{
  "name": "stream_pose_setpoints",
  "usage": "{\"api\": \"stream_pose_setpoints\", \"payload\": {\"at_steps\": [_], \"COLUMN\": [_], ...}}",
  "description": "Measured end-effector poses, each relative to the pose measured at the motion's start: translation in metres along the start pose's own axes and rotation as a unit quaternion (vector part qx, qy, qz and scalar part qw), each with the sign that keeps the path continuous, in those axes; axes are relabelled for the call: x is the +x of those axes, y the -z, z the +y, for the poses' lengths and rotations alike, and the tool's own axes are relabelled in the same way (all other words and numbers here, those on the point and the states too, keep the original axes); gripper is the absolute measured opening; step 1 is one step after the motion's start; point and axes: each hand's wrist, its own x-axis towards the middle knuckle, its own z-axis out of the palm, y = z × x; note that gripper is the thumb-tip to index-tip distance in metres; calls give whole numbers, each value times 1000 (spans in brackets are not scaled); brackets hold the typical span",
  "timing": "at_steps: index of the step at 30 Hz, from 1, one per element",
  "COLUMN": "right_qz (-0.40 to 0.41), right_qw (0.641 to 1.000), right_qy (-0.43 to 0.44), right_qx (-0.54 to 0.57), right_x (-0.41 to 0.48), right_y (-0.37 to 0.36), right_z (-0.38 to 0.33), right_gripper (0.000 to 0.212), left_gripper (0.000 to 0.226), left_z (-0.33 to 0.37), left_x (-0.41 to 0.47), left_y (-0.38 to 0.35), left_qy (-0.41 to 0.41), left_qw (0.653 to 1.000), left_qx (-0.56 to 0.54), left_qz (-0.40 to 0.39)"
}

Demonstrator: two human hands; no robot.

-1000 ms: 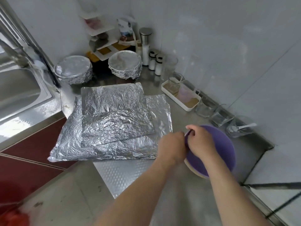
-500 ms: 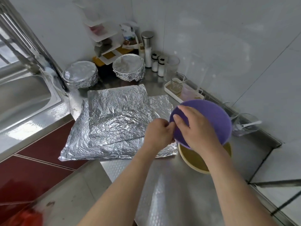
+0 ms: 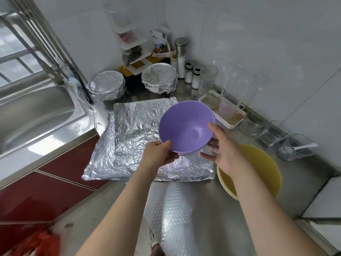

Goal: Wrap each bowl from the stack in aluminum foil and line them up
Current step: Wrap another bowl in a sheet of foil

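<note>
A purple bowl [image 3: 186,126] hangs in the air above the foil sheets [image 3: 136,130], tilted so its inside faces me. My left hand [image 3: 158,154] grips its near rim, thumb inside. My right hand [image 3: 221,150] is at the bowl's right side, thumb against the rim and fingers spread under it. A yellow bowl [image 3: 258,172] stands on the steel counter at the right, partly behind my right forearm. Two foil-wrapped bowls stand at the back, one on the left [image 3: 107,86] and one on the right [image 3: 159,77].
A steel sink [image 3: 36,111] lies at the left. A white tray [image 3: 230,122] with a glass and measuring cup, several glass containers [image 3: 295,148], salt shakers [image 3: 192,74] and a corner rack [image 3: 132,45] line the tiled wall. A red floor shows below left.
The purple bowl has been lifted off the yellow bowl and carried left over the foil, turning its opening toward me. My right hand has loosened to an open hold.
</note>
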Motion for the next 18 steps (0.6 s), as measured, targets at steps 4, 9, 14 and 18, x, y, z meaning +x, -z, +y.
{"api": "stream_pose_setpoints", "payload": {"at_steps": [4,9,14,18], "right_qz": [16,114,142,154], "right_qw": [992,975,978,973], "right_qy": [-64,-20,-17,-55], "right_qx": [105,188,151,165], "right_x": [18,42,60,66], "right_y": [-19,-33,-34,-28], "right_z": [15,24,35,52], "right_gripper": [29,34,31,24], "left_gripper": [11,11,86,94], "left_z": [8,-8,-60,-68], "left_x": [10,40,81,96], "left_y": [7,28,30,33], "left_qy": [-30,-112,-176,-189], "left_qw": [998,987,713,638], "left_qx": [56,110,678,746], "left_qz": [-25,-37,-12,-28]}}
